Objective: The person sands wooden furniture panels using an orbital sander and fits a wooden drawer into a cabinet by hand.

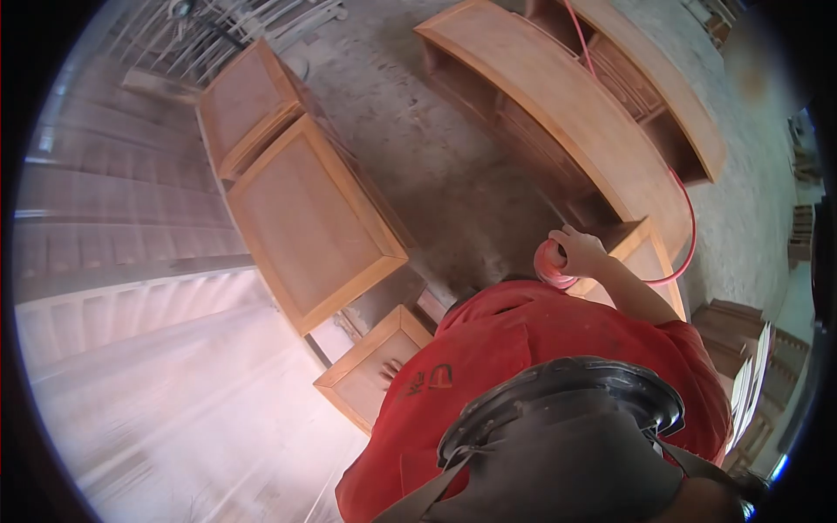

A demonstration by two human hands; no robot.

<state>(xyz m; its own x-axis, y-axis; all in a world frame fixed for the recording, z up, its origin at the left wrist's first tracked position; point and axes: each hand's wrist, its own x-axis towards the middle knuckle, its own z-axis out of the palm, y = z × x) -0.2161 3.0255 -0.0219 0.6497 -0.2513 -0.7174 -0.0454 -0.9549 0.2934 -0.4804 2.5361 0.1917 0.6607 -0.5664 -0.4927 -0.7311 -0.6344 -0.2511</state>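
Observation:
My left hand [390,370] lies with its fingers spread on a small wood-framed panel [350,381]; the sleeve side of it is hidden behind my red shirt. At the right, my right hand [579,250] is wrapped round a pinkish-red round tool [551,264]. That tool is beside a light wooden piece [641,253]. A red hose [691,222] curves past the same piece; where it joins the tool is hard to see.
Two large framed wooden panels [305,218] stand at the left. Long curved wooden furniture [558,96] spans the upper right. Beyond are metal racks [218,35], a dusty concrete floor [418,131] and stacked wooden parts [741,327]. A black mask [567,436] covers the lower view.

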